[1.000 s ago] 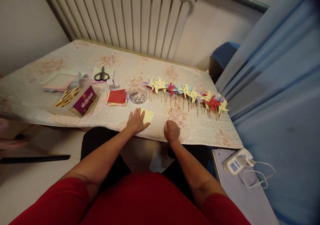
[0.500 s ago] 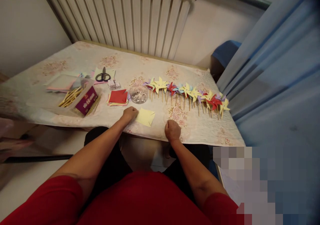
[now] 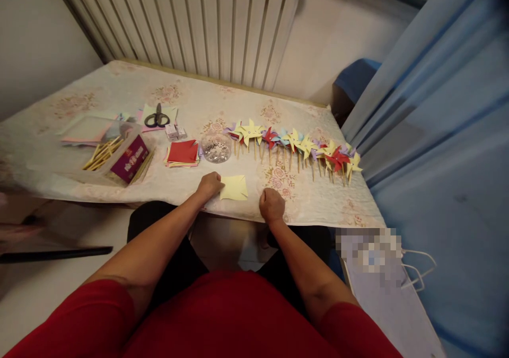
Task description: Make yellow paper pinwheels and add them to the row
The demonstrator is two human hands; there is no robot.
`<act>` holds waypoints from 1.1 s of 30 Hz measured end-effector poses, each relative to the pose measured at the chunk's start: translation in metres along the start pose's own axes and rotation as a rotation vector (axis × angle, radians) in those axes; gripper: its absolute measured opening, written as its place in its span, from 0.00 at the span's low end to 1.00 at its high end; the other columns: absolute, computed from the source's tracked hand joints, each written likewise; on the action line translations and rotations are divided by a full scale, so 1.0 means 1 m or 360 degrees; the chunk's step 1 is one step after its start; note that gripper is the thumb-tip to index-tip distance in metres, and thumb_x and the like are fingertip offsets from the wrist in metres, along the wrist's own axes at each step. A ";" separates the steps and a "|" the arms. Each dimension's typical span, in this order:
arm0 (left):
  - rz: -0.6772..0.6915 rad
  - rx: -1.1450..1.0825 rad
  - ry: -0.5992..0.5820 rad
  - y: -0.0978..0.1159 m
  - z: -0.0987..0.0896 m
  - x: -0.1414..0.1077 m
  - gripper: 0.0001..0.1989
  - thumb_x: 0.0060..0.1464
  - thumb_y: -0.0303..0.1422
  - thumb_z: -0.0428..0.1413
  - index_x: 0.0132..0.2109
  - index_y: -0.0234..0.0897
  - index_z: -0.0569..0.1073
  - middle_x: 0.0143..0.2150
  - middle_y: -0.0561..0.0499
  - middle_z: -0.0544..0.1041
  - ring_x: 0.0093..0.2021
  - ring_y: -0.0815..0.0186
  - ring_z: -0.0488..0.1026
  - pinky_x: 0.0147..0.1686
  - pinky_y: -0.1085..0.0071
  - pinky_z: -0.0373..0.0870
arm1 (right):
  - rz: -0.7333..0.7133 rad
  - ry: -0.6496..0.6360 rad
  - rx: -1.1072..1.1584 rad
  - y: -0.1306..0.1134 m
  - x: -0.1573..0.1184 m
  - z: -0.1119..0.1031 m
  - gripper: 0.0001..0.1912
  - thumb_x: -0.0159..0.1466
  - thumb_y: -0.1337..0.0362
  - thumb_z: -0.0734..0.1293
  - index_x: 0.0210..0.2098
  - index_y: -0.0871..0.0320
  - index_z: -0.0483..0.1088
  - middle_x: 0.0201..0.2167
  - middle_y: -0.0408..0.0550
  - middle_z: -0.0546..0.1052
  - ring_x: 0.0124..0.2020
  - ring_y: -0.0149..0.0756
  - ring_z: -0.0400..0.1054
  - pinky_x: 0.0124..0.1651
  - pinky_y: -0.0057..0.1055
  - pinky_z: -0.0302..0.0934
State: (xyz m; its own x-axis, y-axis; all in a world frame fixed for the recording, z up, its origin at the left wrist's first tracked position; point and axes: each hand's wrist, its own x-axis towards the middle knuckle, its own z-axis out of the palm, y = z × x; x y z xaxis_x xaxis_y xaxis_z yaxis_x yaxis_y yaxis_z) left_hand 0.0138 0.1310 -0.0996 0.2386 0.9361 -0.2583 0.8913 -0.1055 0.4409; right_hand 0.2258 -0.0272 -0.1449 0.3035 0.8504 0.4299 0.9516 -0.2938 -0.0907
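My left hand (image 3: pixel 210 185) pinches the left edge of a pale yellow paper square (image 3: pixel 234 188) with slits at its corners, near the table's front edge. To the right of the paper, my right hand (image 3: pixel 272 205) rests closed at the table edge; its fingers are curled and whatever they hold, if anything, is hidden. Beyond the paper stands a round clear dish (image 3: pixel 216 149) of small shiny pieces. Left of the dish lies a stack of cut squares with a red one (image 3: pixel 183 151) on top. Several finished pinwheels (image 3: pixel 307 147) on sticks lie in a row to the right.
On the left, a clear plastic box (image 3: pixel 93 175) holds wooden sticks (image 3: pixel 104 154). Behind it are paper sheets (image 3: pixel 85 130), black scissors (image 3: pixel 157 119) and small white boxes (image 3: pixel 175 131). A radiator (image 3: pixel 199 29) stands behind the table, and a blue curtain (image 3: pixel 445 135) hangs at right.
The view has shifted slightly. My left hand has moved a little right relative to the table, and the yellow square has turned a little. My right hand remains closed near the table edge.
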 end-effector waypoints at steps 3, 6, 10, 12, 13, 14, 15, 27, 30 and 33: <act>0.0029 0.0047 0.0002 0.001 0.000 -0.002 0.11 0.49 0.31 0.59 0.41 0.37 0.76 0.42 0.47 0.82 0.42 0.62 0.77 0.35 0.72 0.65 | 0.0006 -0.0006 0.0009 0.000 0.000 -0.001 0.09 0.68 0.68 0.61 0.31 0.58 0.69 0.30 0.48 0.73 0.32 0.37 0.61 0.33 0.33 0.44; 0.0066 0.0092 -0.0018 0.004 -0.002 -0.004 0.11 0.49 0.31 0.58 0.42 0.37 0.76 0.42 0.47 0.82 0.42 0.62 0.76 0.35 0.72 0.65 | 0.0007 -0.0021 0.0028 0.000 0.000 -0.002 0.09 0.68 0.69 0.61 0.31 0.58 0.69 0.30 0.48 0.73 0.32 0.37 0.61 0.33 0.33 0.44; 0.0110 0.0104 -0.0019 0.009 -0.007 -0.007 0.12 0.50 0.31 0.57 0.44 0.37 0.75 0.44 0.46 0.82 0.43 0.62 0.77 0.37 0.72 0.65 | 0.0007 -0.0027 0.0032 0.000 0.000 -0.002 0.09 0.68 0.69 0.61 0.32 0.57 0.69 0.30 0.48 0.73 0.33 0.37 0.61 0.34 0.33 0.45; 0.0126 0.0125 -0.0015 0.012 -0.007 -0.009 0.11 0.51 0.31 0.56 0.43 0.37 0.75 0.43 0.46 0.82 0.43 0.62 0.77 0.37 0.72 0.65 | 0.0003 -0.0030 0.0031 0.001 0.000 -0.002 0.09 0.68 0.70 0.61 0.32 0.57 0.69 0.30 0.48 0.73 0.33 0.37 0.61 0.34 0.33 0.45; 0.0139 0.0137 -0.0020 0.013 -0.008 -0.009 0.11 0.52 0.31 0.56 0.43 0.38 0.75 0.43 0.46 0.82 0.43 0.62 0.77 0.37 0.72 0.65 | 0.0000 -0.0030 0.0029 0.001 0.000 -0.002 0.09 0.68 0.70 0.61 0.32 0.57 0.69 0.30 0.48 0.73 0.33 0.37 0.61 0.34 0.33 0.45; 0.0157 0.0150 -0.0030 0.015 -0.008 -0.010 0.10 0.52 0.31 0.56 0.43 0.38 0.75 0.43 0.46 0.82 0.43 0.62 0.77 0.37 0.72 0.66 | -0.0003 -0.0028 0.0026 0.001 0.000 -0.001 0.09 0.68 0.70 0.61 0.32 0.57 0.69 0.30 0.48 0.73 0.33 0.37 0.61 0.34 0.33 0.46; 0.0180 0.0163 -0.0042 0.017 -0.008 -0.010 0.10 0.52 0.31 0.56 0.43 0.38 0.75 0.43 0.47 0.82 0.43 0.62 0.77 0.37 0.72 0.65 | -0.0007 -0.0025 0.0020 0.001 0.000 -0.001 0.09 0.68 0.69 0.61 0.32 0.57 0.69 0.30 0.48 0.73 0.33 0.37 0.61 0.34 0.33 0.46; 0.0431 0.0248 -0.0138 0.020 -0.017 -0.003 0.06 0.51 0.29 0.58 0.39 0.38 0.74 0.39 0.48 0.80 0.41 0.61 0.75 0.35 0.71 0.63 | 0.0000 -0.0026 0.0024 0.002 0.000 0.001 0.10 0.68 0.69 0.60 0.32 0.57 0.69 0.30 0.48 0.73 0.33 0.37 0.61 0.35 0.33 0.46; 0.0455 0.0247 -0.0174 0.016 -0.016 0.001 0.06 0.50 0.29 0.60 0.38 0.38 0.75 0.38 0.50 0.80 0.40 0.62 0.75 0.36 0.72 0.63 | 0.0004 -0.0034 0.0036 0.002 0.000 0.001 0.09 0.68 0.69 0.60 0.32 0.57 0.69 0.30 0.49 0.73 0.34 0.37 0.62 0.35 0.32 0.47; 0.0452 0.0244 -0.0197 0.013 -0.016 0.003 0.08 0.51 0.29 0.60 0.40 0.38 0.75 0.38 0.49 0.80 0.41 0.61 0.76 0.37 0.71 0.65 | -0.0013 -0.0028 0.0040 0.002 0.000 0.001 0.10 0.68 0.69 0.60 0.32 0.57 0.69 0.31 0.49 0.73 0.34 0.37 0.62 0.35 0.33 0.47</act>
State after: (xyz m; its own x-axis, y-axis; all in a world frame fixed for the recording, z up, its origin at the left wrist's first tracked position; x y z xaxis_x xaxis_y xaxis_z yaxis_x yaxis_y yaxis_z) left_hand 0.0198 0.1380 -0.0815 0.5222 0.8152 -0.2504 0.8279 -0.4141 0.3783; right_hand 0.2276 -0.0273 -0.1462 0.2964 0.8604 0.4146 0.9549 -0.2759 -0.1101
